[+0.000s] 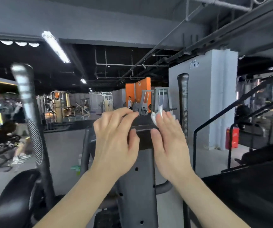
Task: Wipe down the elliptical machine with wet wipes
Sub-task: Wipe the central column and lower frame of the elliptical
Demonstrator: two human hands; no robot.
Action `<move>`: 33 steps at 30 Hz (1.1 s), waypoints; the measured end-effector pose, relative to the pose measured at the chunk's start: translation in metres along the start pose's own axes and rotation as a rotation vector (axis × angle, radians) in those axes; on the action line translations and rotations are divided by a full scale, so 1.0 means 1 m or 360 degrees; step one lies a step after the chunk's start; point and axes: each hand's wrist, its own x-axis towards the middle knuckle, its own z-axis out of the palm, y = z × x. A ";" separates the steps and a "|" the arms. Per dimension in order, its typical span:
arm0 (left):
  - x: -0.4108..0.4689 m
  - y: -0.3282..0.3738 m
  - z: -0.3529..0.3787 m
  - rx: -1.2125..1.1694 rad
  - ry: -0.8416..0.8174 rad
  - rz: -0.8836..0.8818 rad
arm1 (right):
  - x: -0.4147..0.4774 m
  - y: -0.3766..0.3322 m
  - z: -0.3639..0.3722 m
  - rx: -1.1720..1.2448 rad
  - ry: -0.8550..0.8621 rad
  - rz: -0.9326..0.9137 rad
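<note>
The wet wipe [156,115], a single crumpled white sheet, sits at the upper right corner of the elliptical's console [144,129], with a tuft poking up past the fingertips. The right grip [168,142] has it: the fingers lie fairly straight over the wipe, pressing it against the console's right edge, and the thumb rests on the dark front face, so this is a flat press, not a pinch. The left grip [114,139] clamps the console's other side, fingers curled over the top left corner and thumb on the front, probably to steady it. From the wipe, the uncovered face lies to the left and downward, between the two thumbs. The long axis runs down from the console into the grey column [137,186] beneath, so the next stroke likely goes across or down, and the right grip is the one placed for it. By count: one wipe, one console, one column, two grips. Outward stand two upright handlebars, the left handlebar [25,96] blurred and the right handlebar [183,96] just behind the right grip, and one black flywheel housing [17,203] sits low left.
</note>
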 end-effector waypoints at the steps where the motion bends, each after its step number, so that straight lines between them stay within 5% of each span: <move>1: -0.002 -0.010 -0.007 -0.0032 0.0019 -0.0025 | -0.001 -0.012 0.005 -0.0084 -0.0007 -0.0048; 13: -0.031 -0.135 -0.038 -0.0641 0.0109 -0.0431 | -0.024 -0.125 0.088 -0.0623 -0.0187 -0.0652; 22: -0.057 -0.166 -0.037 -0.0917 -0.0015 -0.0639 | -0.017 -0.126 0.079 -0.0821 0.0018 -0.0194; 30: -0.072 -0.165 -0.042 -0.1294 0.0005 -0.0758 | -0.027 -0.144 0.112 -0.1349 -0.0286 -0.0883; 33: -0.077 -0.165 -0.048 -0.1389 0.0037 -0.0813 | -0.042 -0.136 0.127 -0.1227 -0.0479 -0.0927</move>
